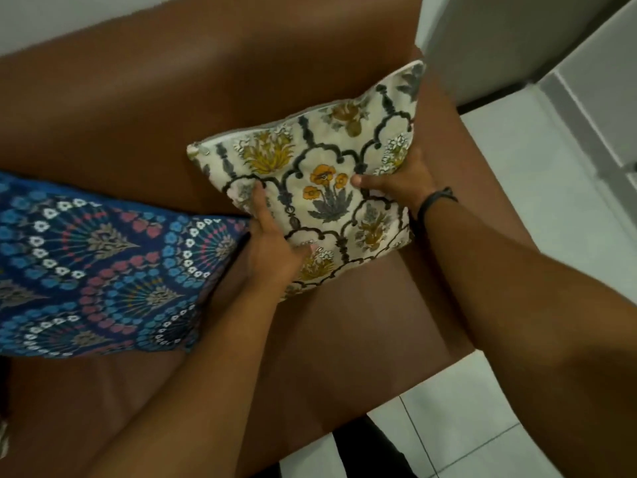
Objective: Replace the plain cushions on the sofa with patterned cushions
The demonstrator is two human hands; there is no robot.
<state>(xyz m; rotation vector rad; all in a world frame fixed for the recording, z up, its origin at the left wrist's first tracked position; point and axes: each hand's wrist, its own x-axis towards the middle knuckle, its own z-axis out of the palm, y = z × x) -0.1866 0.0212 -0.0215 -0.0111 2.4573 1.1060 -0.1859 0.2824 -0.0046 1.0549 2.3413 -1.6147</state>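
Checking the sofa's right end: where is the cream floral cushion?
In the head view, the cream cushion leans on the sofa backrest, right of the blue cushion, held by both hands.

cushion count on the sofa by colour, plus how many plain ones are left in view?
Cream floral cushion: 1, held at both sides by the left hand and right hand
Blue patterned cushion: 1, lying on the sofa
Plain cushions: 0 in view
Total: 2 cushions
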